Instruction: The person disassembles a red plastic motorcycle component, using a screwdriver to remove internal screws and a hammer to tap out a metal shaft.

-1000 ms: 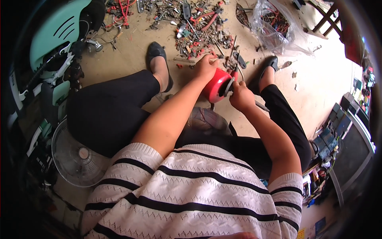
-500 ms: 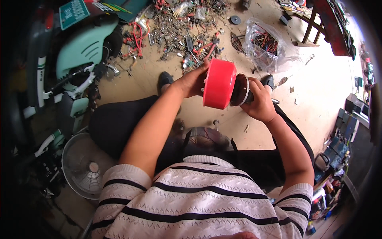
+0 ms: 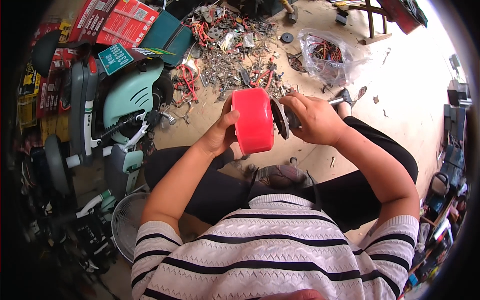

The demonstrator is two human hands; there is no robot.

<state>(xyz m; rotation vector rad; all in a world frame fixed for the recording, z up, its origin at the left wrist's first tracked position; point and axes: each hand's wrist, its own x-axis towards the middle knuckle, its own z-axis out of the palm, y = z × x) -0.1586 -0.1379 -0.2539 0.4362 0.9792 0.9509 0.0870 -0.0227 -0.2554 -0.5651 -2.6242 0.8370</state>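
Observation:
My left hand (image 3: 220,131) is wrapped round one side of a glossy red round plastic shell (image 3: 253,121), its thumb on the rim. The shell is tilted on its side in front of my chest. Close to its right side, a dark round disc-shaped part (image 3: 280,119) with a grey hub is gripped in my right hand (image 3: 316,119). Whether the disc touches the shell is hard to see. Beyond my right hand a bright metal rod (image 3: 336,101) shows near my shoe; what it belongs to is hidden.
A pile of small metal and wire scraps (image 3: 235,55) covers the floor ahead. To its right lie a clear plastic bag of wires (image 3: 330,55) and a small black disc (image 3: 287,37). A pale green scooter (image 3: 127,100) and a fan (image 3: 127,222) stand at left. Tools line the right side.
The whole view has shifted. The shell has turned a little, and more of my left thumb shows on it. The disc has tilted and stays close beside the shell.

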